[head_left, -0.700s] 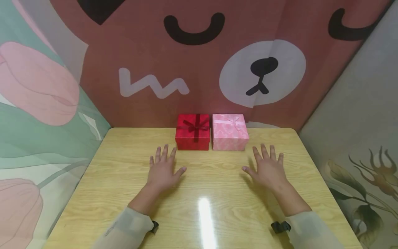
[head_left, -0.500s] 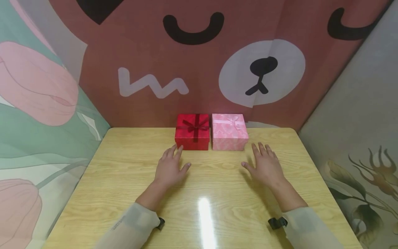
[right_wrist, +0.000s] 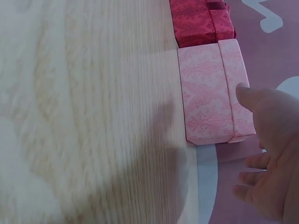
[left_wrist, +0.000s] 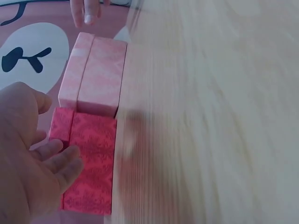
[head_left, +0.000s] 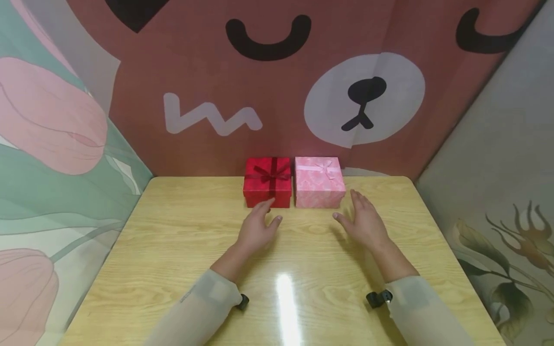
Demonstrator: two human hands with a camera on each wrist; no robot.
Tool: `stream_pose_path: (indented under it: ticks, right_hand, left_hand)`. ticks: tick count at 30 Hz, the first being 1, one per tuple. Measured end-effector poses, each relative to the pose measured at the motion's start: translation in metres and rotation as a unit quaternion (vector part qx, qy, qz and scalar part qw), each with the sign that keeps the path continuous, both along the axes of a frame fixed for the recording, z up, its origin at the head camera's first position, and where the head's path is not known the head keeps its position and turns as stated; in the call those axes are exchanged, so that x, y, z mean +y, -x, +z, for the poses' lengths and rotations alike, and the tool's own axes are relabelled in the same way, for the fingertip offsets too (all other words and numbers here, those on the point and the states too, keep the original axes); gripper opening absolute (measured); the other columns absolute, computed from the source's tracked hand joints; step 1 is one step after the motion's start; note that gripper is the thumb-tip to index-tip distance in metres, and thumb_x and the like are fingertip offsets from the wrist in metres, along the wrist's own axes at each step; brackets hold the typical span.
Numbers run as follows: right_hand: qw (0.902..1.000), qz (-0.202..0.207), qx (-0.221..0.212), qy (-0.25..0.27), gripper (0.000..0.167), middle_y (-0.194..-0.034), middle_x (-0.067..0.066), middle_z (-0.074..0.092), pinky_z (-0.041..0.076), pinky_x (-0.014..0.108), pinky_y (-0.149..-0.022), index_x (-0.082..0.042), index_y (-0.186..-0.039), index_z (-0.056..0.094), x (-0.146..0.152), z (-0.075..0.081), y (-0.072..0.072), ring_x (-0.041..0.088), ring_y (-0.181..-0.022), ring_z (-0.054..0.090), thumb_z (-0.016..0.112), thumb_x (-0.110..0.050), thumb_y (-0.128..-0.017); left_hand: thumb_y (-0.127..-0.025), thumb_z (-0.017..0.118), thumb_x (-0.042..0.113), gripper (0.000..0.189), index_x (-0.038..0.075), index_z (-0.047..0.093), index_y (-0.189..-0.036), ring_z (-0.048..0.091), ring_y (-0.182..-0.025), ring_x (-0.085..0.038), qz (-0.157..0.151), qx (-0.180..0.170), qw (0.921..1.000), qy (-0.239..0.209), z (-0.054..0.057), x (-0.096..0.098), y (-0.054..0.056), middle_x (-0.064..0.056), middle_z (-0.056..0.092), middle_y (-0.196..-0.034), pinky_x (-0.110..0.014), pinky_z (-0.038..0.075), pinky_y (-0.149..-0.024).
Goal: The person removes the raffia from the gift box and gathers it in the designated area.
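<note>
A red gift box (head_left: 259, 185) with a dark red ribbon bow stands at the table's back edge. Right beside it is a pink gift box (head_left: 320, 185) with a pale pink bow. My left hand (head_left: 256, 231) reaches in front of the red box, its fingertips overlapping the box's front in the head view; the fingers are loosely bent and hold nothing. To the right of the pink box's front corner is my right hand (head_left: 365, 223), thumb spread from the fingers. In the right wrist view its thumb (right_wrist: 250, 95) overlaps the pink box's lid (right_wrist: 236, 88).
Both boxes stand on a light wood table (head_left: 173, 240) against a brown wall cloth (head_left: 195, 154) with a cartoon bear print. Floral panels flank the table on the left (head_left: 52, 144) and right (head_left: 510, 216). Both wrists carry small black straps.
My left hand has moved right and forward, from beside the red box to in front of it, its fingers drawing together. The right hand has shifted slightly left and forward, turning more sideways.
</note>
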State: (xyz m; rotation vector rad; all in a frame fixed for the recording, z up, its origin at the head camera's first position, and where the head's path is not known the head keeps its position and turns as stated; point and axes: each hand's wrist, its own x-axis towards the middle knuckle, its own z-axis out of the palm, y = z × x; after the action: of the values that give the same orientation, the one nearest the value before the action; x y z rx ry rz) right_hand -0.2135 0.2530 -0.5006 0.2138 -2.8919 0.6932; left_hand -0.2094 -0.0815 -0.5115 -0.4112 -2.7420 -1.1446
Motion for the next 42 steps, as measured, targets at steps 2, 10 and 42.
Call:
stream_pose_path:
  ticks: [2, 10, 42]
  right_hand:
    - [0.9998, 0.000, 0.001, 0.018, 0.100, -0.161, 0.032, 0.032, 0.031, 0.066, -0.118, 0.003, -0.162, 0.022, 0.000, -0.001, 0.004, 0.052, -0.146, 0.033, 0.067, -0.057, -0.096]
    - [0.9975, -0.020, -0.008, 0.067, 0.103, -0.163, 0.029, 0.030, 0.033, 0.064, -0.117, 0.001, -0.164, 0.015, -0.006, -0.002, 0.016, 0.050, -0.146, 0.035, 0.067, -0.056, -0.096]
    - [0.9840, -0.027, -0.046, 0.170, 0.099, -0.158, 0.029, 0.039, 0.043, 0.057, -0.113, -0.003, -0.165, 0.017, -0.015, -0.009, 0.039, 0.045, -0.141, 0.046, 0.069, -0.052, -0.097]
  left_hand:
    - [-0.100, 0.069, 0.031, 0.061, 0.012, 0.050, -0.154, 0.063, -0.125, -0.028, -0.007, -0.010, 0.9996, -0.026, -0.001, 0.006, 0.004, -0.010, 0.055, -0.149, -0.045, 0.055, -0.102]
    - [-0.101, 0.069, 0.020, 0.052, 0.005, 0.055, -0.148, 0.064, -0.126, -0.035, -0.018, -0.028, 0.9907, -0.132, -0.004, 0.028, 0.014, -0.013, 0.061, -0.144, -0.043, 0.054, -0.105]
    - [-0.099, 0.066, 0.024, 0.066, -0.001, 0.043, -0.155, 0.057, -0.133, -0.028, -0.004, -0.024, 0.9954, -0.092, 0.004, 0.076, 0.023, -0.015, 0.058, -0.146, -0.043, 0.050, -0.109]
